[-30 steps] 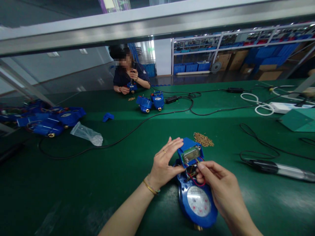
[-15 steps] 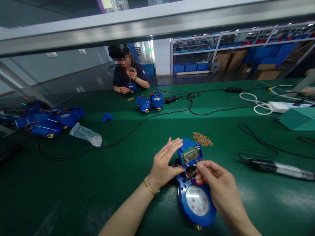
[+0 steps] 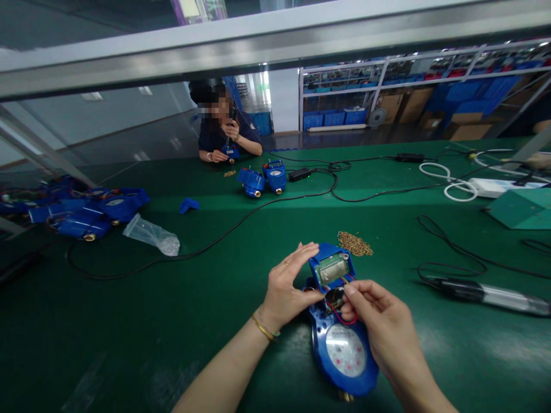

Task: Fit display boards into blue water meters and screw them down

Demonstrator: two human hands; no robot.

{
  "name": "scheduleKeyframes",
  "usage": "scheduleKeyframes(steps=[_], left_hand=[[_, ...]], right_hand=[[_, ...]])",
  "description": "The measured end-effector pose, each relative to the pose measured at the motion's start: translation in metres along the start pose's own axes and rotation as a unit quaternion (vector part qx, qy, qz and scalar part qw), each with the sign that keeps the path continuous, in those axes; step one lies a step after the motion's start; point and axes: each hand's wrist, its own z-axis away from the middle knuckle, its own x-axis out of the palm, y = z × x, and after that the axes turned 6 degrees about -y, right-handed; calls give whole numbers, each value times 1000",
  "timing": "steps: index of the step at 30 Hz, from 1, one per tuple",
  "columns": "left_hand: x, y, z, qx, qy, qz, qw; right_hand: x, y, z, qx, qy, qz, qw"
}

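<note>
A blue water meter (image 3: 344, 355) with a round white dial lies on the green table in front of me. Its electronics cover (image 3: 332, 268) is tipped up at the far end, so the display board inside shows. My left hand (image 3: 286, 289) grips this cover from the left, fingers along its top edge and thumb at its lower edge. With closed fingertips, my right hand (image 3: 383, 318) pinches the thin red and black wires (image 3: 342, 314) at the opening below the cover. Those fingers partly hide the wire ends and the cavity.
Beyond the cover is a pile of small brass screws (image 3: 355, 244). An electric screwdriver (image 3: 486, 295) lies at right, its cable trailing. Further off are a plastic bag (image 3: 151, 235), more blue meters (image 3: 84, 221) and a co-worker (image 3: 230, 129) across the table. A metal beam (image 3: 275, 43) crosses overhead.
The cover has tilted slightly in my left hand, and its display now looks pale where digits showed before. Both hands keep nearly the same places.
</note>
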Motion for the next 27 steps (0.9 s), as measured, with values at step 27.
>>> scheduleKeyframes(steps=[27], left_hand=[[5,4,5,-121,6,82,989]], right_hand=[[1,-12,-3,40,8,14,999]])
